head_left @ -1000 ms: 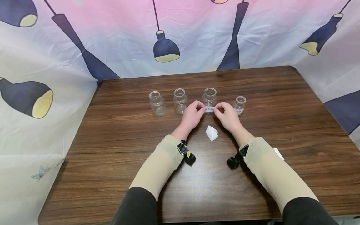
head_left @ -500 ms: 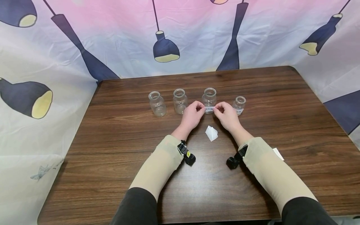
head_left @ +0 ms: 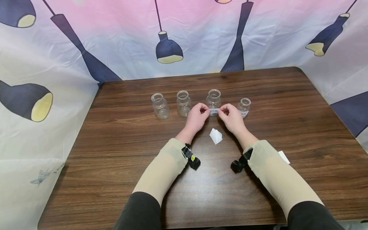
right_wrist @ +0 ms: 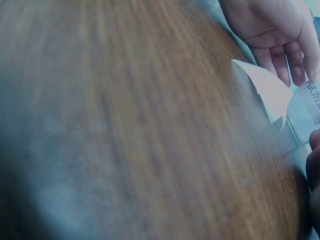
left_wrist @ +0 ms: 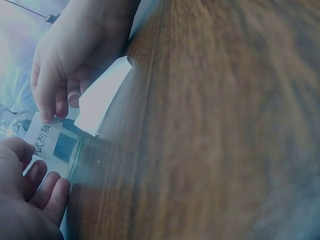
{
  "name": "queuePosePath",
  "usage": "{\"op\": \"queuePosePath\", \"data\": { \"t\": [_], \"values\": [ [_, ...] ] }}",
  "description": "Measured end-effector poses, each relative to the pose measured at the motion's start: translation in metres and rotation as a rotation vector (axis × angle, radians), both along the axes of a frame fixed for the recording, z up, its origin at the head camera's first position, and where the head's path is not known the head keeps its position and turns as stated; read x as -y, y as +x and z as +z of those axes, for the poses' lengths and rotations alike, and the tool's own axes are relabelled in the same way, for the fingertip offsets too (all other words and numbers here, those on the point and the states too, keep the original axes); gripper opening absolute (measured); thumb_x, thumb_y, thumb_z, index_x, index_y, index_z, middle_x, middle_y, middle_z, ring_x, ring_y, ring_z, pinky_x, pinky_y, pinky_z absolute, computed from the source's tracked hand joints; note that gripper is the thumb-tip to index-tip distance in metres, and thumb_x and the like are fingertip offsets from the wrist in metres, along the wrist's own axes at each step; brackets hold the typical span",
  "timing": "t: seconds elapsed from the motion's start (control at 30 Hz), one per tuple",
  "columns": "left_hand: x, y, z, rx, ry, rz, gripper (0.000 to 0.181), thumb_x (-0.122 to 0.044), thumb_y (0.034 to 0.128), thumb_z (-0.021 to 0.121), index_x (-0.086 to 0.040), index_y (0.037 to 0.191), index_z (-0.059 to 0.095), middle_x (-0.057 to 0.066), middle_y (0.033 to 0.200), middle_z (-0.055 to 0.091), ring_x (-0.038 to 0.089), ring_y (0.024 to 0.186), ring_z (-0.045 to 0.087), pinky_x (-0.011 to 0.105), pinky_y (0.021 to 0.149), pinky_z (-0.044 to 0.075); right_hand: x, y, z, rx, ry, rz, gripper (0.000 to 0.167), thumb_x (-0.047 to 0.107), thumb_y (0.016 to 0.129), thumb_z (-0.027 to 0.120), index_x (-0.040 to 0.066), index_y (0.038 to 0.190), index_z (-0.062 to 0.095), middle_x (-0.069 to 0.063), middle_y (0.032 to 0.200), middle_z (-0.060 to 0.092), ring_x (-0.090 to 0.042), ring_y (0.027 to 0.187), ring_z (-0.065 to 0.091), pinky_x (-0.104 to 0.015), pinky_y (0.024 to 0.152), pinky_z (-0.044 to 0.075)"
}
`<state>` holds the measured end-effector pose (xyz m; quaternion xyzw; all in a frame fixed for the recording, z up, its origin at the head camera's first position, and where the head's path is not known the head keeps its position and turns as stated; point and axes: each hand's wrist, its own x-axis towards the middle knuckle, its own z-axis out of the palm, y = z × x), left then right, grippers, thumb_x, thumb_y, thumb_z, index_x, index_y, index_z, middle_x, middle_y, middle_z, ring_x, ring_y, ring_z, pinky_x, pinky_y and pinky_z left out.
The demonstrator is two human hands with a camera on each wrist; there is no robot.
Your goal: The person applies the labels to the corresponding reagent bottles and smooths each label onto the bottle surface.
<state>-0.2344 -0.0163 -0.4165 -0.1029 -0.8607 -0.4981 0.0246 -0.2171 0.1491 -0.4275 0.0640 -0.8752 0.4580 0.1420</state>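
Note:
Both hands meet at the front of a clear glass jar (head_left: 213,98), third from the left in the row. A white label strip (head_left: 214,111) with dark printed characters lies across its lower front. My left hand (head_left: 196,118) pinches the strip's left end, and my right hand (head_left: 233,120) pinches its right end. Seen from the left wrist, the label (left_wrist: 44,136) is against the glass, with my left hand (left_wrist: 25,192) below and my right hand (left_wrist: 75,50) above. In the right wrist view, my left hand (right_wrist: 275,35) is at the top and my right hand (right_wrist: 314,165) shows partly.
Two clear jars (head_left: 160,106) (head_left: 184,103) stand to the left. A smaller labelled jar (head_left: 244,105) is just right of my right hand. Folded white paper (head_left: 216,136) lies in front, between the forearms; another white piece (head_left: 284,157) lies beside the right sleeve.

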Motion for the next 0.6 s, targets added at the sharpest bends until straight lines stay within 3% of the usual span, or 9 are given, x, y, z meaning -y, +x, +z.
{"op": "queuePosePath", "data": {
  "t": [0.37, 0.6],
  "values": [
    [0.0013, -0.0011, -0.0022, -0.002, 0.056, 0.007, 0.011, -0.012, 0.0873, 0.063, -0.005, 0.094, 0.057, 0.006, 0.091, 0.061, 0.016, 0.084, 0.057, 0.023, 0.074, 0.045, -0.0006, -0.0015, -0.0004, 0.009, 0.018, 0.002, 0.015, 0.016, 0.089, 0.062, 0.001, 0.090, 0.060, -0.010, 0.080, 0.058, -0.020, 0.073, 0.051, -0.030, 0.066, 0.040],
    [0.0050, 0.0000, -0.0013, 0.003, 0.073, 0.007, 0.016, -0.013, 0.0857, 0.066, -0.006, 0.096, 0.056, 0.004, 0.091, 0.061, 0.016, 0.082, 0.057, 0.024, 0.074, 0.046, -0.0058, 0.0013, 0.0007, 0.079, -0.028, 0.038, 0.021, 0.015, 0.087, 0.063, -0.001, 0.100, 0.056, -0.011, 0.087, 0.059, -0.018, 0.073, 0.053, -0.024, 0.062, 0.043]
  ]
}}
